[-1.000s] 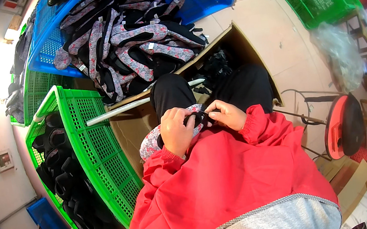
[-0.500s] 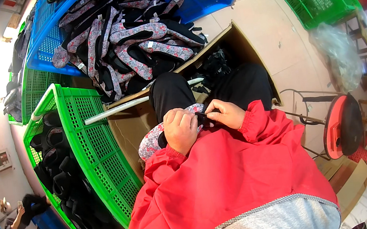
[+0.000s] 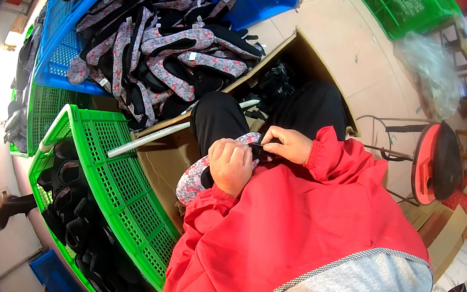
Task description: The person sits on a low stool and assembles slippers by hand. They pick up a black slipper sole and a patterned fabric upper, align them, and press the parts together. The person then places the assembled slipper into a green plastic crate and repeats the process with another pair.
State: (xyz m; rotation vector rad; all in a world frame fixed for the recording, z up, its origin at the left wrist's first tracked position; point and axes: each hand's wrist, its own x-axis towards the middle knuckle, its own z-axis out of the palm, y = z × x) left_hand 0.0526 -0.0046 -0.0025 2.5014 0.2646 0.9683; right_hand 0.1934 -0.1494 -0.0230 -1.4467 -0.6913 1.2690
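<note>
On my lap lies a shoe-like padded cloth piece, floral grey and pink with a black opening, its far end showing past my fingers. My left hand is closed over it, fingers curled and pressed down. My right hand pinches a small black piece between thumb and forefinger, right beside the left fingertips. The black piece seems to lie against the floral cloth; whether it is attached, I cannot tell. My left palm hides the middle of the cloth piece.
A blue crate ahead holds a heap of similar floral pieces. An open cardboard box with black items stands before my knees, a white rod across it. Black items fill the green crate at left. A round-seated stool stands right.
My hands and the cloth piece stay nearly in place. In the left background, a person has shifted upward in the picture, and now only a dark-clothed part shows by the wall.
</note>
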